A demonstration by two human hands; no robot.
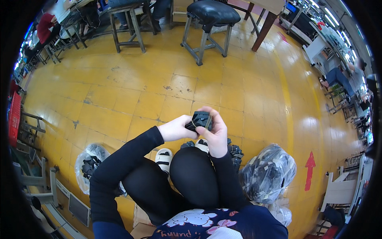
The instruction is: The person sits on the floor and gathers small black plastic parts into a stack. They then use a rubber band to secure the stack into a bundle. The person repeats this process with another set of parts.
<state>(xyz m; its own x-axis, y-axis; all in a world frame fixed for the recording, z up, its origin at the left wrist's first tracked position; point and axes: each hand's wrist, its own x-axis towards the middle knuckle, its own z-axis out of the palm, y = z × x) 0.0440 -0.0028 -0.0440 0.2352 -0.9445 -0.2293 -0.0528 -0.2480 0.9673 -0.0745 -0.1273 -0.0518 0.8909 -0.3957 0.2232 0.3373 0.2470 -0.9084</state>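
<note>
Left hand point(177, 128) and right hand point(217, 133) grasp a black bundle point(201, 118) mid-frame. Both curl round it, probably for steadiness.

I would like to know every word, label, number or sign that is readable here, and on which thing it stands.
Shirt: printed lettering, which I will not copy out.
Floor: a red arrow sign, pointing up the picture, wordless.
Black bundle: no lettering can be made out.
Far red mark and blue screen: too small to read.
</note>
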